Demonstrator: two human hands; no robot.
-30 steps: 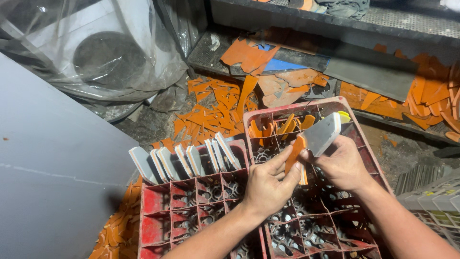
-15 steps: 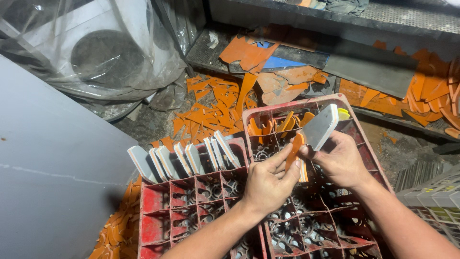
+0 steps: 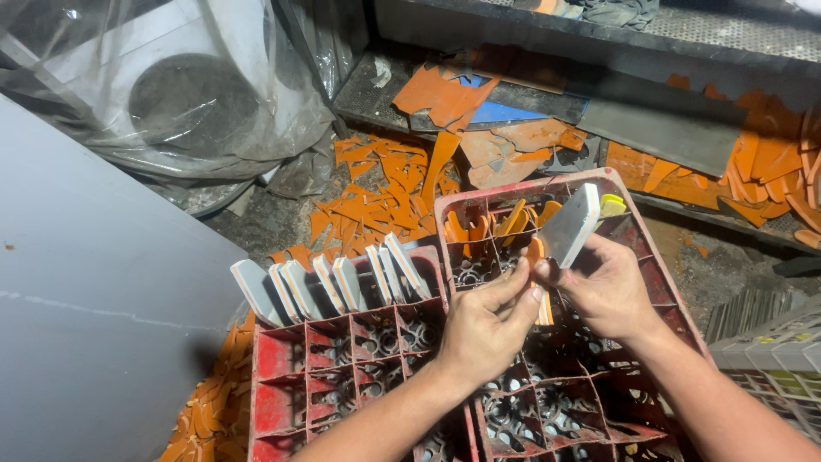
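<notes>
My right hand (image 3: 609, 289) grips a flat grey piece with a white edge (image 3: 571, 224), held tilted above the right red crate (image 3: 650, 257). My left hand (image 3: 487, 321) pinches a thin orange strip (image 3: 536, 252) at the piece's lower corner, fingertips touching the piece. Both hands hover over the divided cells of that crate, which holds several orange scraps (image 3: 505, 222) at its far end. The left red crate (image 3: 282, 368) carries a row of several grey, white-edged pieces (image 3: 329, 282) standing on edge in its far cells.
Orange peeled scraps (image 3: 376, 192) litter the ground beyond the crates. A grey panel (image 3: 94, 299) leans at the left. A plastic-wrapped object (image 3: 180, 94) sits at top left. A dark metal ledge (image 3: 650, 128) runs behind, and a grey ribbed crate (image 3: 770, 351) stands at right.
The grey piece has been lifted and tilted more upright. My left fingers have slid to its lower corner, pulling at the orange strip.
</notes>
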